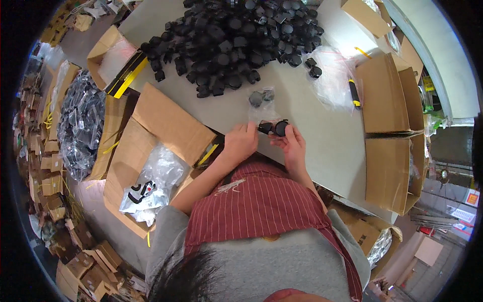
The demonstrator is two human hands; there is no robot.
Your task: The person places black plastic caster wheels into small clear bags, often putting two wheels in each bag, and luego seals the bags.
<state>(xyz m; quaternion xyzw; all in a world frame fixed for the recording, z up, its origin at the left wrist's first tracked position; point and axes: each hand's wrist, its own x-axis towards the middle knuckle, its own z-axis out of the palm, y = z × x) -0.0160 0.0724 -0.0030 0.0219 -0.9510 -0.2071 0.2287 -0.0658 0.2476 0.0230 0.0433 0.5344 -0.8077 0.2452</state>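
Pale worktable (322, 136), concrete floor (95, 201), cardboard boxes (387, 95) stacked around, bright overhead light.

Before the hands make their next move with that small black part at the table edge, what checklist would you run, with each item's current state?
1. Black part held in both hands: ok; left hand and right hand meet on it.
2. Clear bag within reach: ok, it lies just beyond the fingers.
3. Bag mouth open: cannot tell.
4. Pile of black parts on the table: ok, plenty lie there.
5. Open carton beside the left arm: ok, with a plastic liner inside.
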